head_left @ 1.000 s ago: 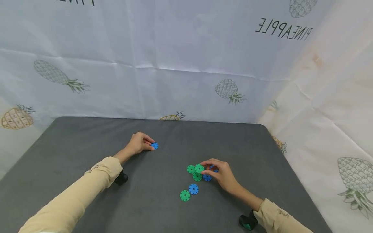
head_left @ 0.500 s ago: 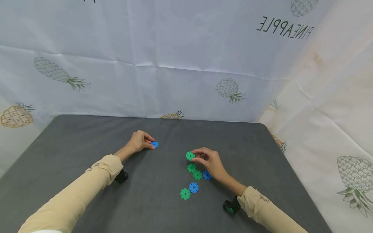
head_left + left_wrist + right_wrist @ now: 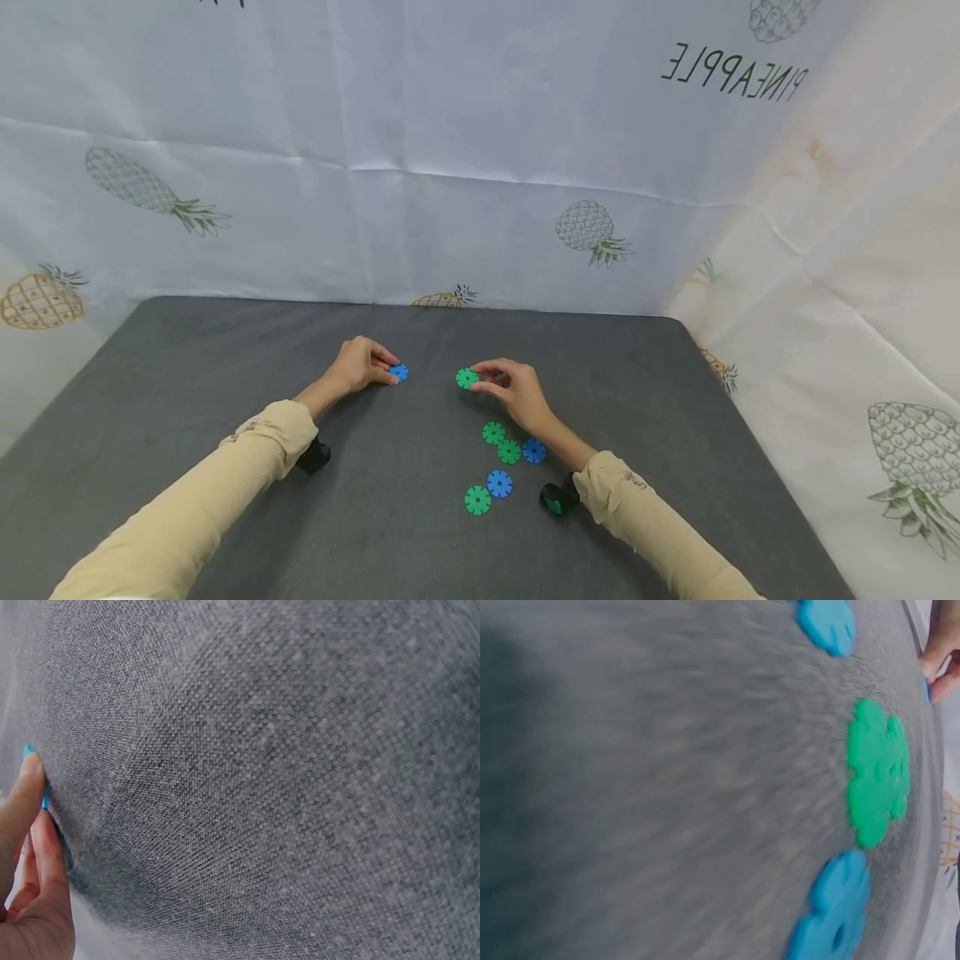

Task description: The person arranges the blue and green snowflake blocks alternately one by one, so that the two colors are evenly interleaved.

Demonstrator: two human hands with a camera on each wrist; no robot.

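Note:
My left hand (image 3: 357,365) pinches a blue notched disc (image 3: 400,372) between thumb and fingers over the far middle of the table. Just to the right, my right hand (image 3: 517,389) holds a green notched disc (image 3: 467,378) by its edge, with a gap between the two discs. In the left wrist view only a sliver of the blue disc (image 3: 46,801) shows past the fingers. The right wrist view is blurred and does not show what the right hand holds.
Nearer me on the grey table (image 3: 360,517) lie a green disc (image 3: 493,432) touching another green disc (image 3: 508,452), and a blue disc (image 3: 534,452) beside them. Closer still, a blue disc (image 3: 499,483) touches a green disc (image 3: 477,500). A pineapple-print cloth (image 3: 450,233) hangs behind.
My right hand has picked the green disc off the group and carried it left and away from me, towards the blue disc. The left hand has stayed in place.

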